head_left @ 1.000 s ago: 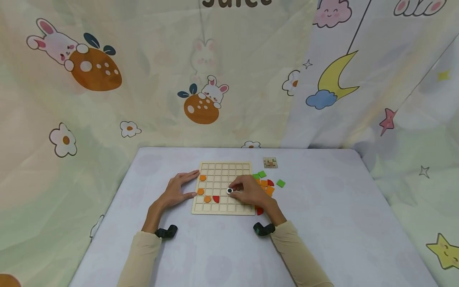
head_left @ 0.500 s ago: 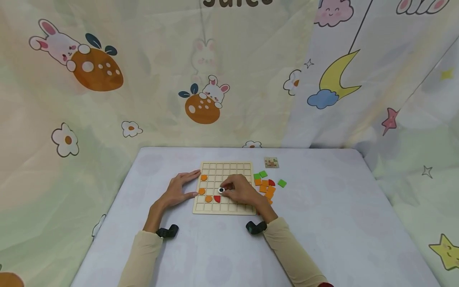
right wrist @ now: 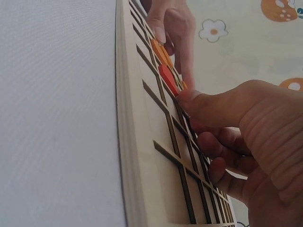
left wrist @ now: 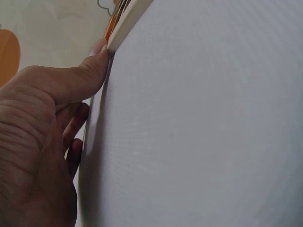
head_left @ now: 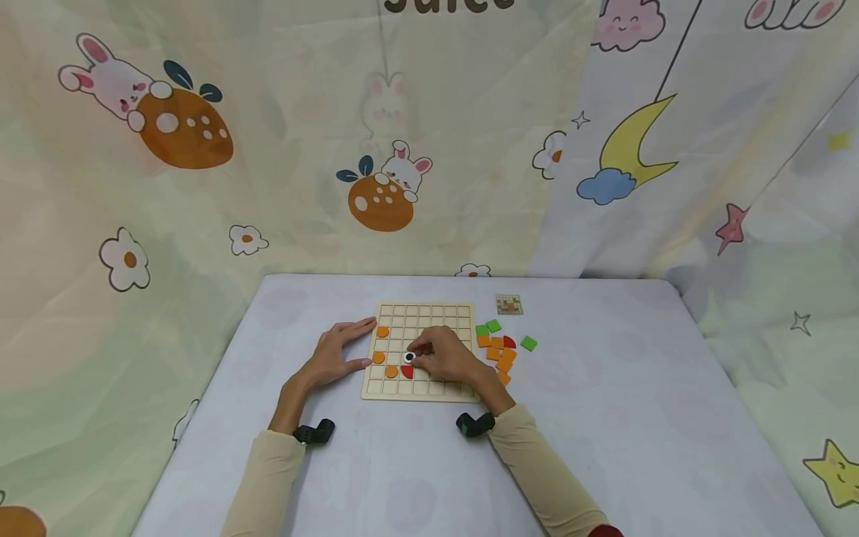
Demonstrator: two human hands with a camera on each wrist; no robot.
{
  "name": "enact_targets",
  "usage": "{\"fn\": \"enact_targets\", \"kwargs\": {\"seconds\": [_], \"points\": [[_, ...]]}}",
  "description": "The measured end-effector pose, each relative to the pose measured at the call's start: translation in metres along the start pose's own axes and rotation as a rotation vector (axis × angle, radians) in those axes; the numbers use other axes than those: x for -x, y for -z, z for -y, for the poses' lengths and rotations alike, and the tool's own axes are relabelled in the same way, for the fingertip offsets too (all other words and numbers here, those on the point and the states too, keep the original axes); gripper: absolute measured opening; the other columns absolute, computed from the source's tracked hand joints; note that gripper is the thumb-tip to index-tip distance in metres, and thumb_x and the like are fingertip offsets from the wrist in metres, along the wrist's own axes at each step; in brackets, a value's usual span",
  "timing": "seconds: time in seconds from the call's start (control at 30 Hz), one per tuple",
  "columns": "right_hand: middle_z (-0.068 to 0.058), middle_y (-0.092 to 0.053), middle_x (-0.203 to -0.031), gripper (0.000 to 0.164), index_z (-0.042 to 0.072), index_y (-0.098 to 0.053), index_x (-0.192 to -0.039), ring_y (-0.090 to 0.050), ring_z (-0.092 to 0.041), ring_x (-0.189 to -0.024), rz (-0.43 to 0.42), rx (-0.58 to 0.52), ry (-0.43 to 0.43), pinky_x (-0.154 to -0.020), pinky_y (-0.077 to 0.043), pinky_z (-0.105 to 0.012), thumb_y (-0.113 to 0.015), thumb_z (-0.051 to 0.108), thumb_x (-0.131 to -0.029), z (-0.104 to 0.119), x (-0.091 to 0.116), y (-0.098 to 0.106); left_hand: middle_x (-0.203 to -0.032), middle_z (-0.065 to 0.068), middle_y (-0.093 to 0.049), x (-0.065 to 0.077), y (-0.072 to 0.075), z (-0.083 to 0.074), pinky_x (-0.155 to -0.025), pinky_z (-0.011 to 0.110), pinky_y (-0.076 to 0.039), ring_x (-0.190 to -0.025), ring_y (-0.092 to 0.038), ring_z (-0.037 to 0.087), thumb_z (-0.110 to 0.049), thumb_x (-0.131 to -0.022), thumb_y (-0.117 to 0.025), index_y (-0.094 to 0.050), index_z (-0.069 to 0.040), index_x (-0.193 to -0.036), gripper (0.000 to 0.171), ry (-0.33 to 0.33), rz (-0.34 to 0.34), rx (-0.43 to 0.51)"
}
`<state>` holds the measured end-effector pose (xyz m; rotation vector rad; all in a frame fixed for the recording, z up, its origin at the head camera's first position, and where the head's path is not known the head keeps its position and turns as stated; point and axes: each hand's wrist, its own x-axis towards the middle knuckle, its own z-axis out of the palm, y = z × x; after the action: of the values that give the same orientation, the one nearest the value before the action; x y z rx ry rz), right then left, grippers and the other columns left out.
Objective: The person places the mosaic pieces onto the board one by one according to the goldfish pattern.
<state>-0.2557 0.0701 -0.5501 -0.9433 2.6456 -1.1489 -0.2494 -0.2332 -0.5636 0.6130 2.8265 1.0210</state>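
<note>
A light wooden grid board (head_left: 429, 315) lies on the table. My left hand (head_left: 327, 359) rests at its left edge, fingers and thumb extended; the left wrist view shows the thumb (left wrist: 90, 71) against the board's side. My right hand (head_left: 448, 355) pinches a small white disc with a black centre (head_left: 409, 358) between thumb and forefinger, low over the grid. Just below that disc sits a red quarter-round tile (head_left: 407, 371). Orange round tiles lie in cells at the left: an upper one (head_left: 382, 332), a middle one (head_left: 379, 358) and a lower one (head_left: 391, 371). In the right wrist view my fingers hide the white disc.
Right of the board lie loose orange tiles (head_left: 493, 353), green tiles (head_left: 529, 344) and a red tile (head_left: 510, 342). A small square card with a printed grid pattern (head_left: 508, 304) lies behind them. A printed cloth (head_left: 295, 194) hangs beyond the table.
My right hand has carried the white disc leftward across the board to just above the red tile, slowing in the last half second. The left hand has stayed at the board's edge.
</note>
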Motion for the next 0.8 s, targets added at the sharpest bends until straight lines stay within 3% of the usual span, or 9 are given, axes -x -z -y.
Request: {"fn": "enact_targets", "kwargs": {"seconds": [0.37, 0.8], "points": [[-0.002, -0.082, -0.099, 0.016, 0.007, -0.085, -0.112, -0.066, -0.006, -0.082, -0.005, 0.001, 0.003, -0.077, -0.056, -0.022, -0.083, 0.011, -0.096, 0.0023, -0.0025, -0.0015, -0.176, 0.005, -0.043, 0.0, 0.0004, 0.0009, -0.121, 0.067, -0.025, -0.154, -0.041, 0.039, -0.024, -0.092, -0.088, -0.048, -0.017, -0.166, 0.084, -0.007, -0.004, 0.004], [-0.003, -0.082, -0.103, 0.019, 0.006, -0.085, -0.115, -0.068, -0.007, -0.086, 0.009, 0.004, 0.001, -0.079, -0.057, -0.023, -0.082, 0.008, -0.096, 0.0048, -0.004, 0.0001, -0.176, 0.005, -0.043, 0.0002, 0.0003, 0.0009, -0.121, 0.066, -0.025, -0.154, -0.041, 0.039, -0.024, -0.092, -0.088, -0.048, -0.017, -0.166, 0.084, -0.006, -0.004, 0.015]]}}
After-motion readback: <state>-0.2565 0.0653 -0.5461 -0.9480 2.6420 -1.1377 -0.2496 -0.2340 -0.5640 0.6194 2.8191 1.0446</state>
